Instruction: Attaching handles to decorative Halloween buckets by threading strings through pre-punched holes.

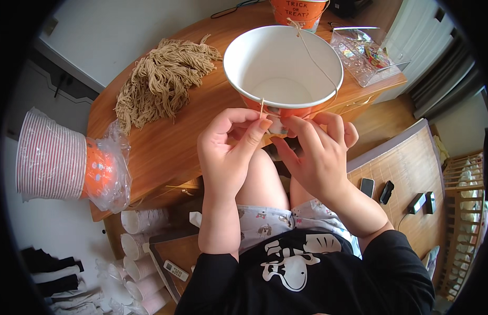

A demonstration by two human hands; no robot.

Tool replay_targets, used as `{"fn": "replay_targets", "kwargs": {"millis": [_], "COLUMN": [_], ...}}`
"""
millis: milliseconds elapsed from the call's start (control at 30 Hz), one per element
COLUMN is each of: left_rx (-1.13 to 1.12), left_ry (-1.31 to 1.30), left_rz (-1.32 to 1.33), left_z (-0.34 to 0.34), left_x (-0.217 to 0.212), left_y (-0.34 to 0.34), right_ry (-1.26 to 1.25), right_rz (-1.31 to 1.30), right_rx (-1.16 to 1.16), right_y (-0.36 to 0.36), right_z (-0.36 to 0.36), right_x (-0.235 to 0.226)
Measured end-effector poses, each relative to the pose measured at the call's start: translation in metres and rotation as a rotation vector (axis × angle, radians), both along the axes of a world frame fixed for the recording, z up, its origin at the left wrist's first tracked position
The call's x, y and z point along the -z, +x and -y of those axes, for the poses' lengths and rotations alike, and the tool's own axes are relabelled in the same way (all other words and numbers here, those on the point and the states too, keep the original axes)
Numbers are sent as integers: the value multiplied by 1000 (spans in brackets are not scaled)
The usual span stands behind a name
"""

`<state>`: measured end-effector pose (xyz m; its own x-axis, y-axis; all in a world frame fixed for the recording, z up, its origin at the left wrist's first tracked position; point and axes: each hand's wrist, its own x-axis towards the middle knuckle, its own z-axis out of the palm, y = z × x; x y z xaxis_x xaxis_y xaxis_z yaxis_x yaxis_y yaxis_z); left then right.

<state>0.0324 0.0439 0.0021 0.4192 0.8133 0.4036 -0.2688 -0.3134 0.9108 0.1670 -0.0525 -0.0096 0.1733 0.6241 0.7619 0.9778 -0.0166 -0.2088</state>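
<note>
A large paper bucket [260, 58], white inside with an orange printed outside, stands at the table's near edge in front of me. Beige string [262, 102] passes through its near rim, and another length runs from the far rim across the opening and down the right side. My left hand [225, 144] pinches the string between thumb and forefinger just below the near rim. From the right, my right hand [320, 152] curls its fingers around the string by the bucket wall; its fingertips are partly hidden. Left of the bucket lies a heap of beige string pieces [168, 76].
Stacked paper buckets [50, 155] in clear plastic lie at the table's left end. Another orange bucket [299, 13] stands behind, near a clear plastic tray [364, 73]. More stacked cups [136, 247] are below left. A phone [367, 187] lies on the low mat at right.
</note>
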Motion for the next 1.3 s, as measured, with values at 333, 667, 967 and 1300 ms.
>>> {"fn": "replay_targets", "kwargs": {"millis": [333,667,967,1300], "left_rx": [-102,-212,52,315], "left_ry": [152,130,-173,-365], "left_rz": [-18,-61,116,334], "left_z": [-10,-9,5,11], "left_x": [6,12,11,8], "left_y": [5,12,17,15], "right_ry": [-67,-34,53,22], "right_rz": [23,-120,-64,-28], "right_rx": [44,-3,-191,-222], "right_y": [1,11,7,10], "right_z": [-7,-9,12,10], "right_x": [-4,-11,-30,-32]}}
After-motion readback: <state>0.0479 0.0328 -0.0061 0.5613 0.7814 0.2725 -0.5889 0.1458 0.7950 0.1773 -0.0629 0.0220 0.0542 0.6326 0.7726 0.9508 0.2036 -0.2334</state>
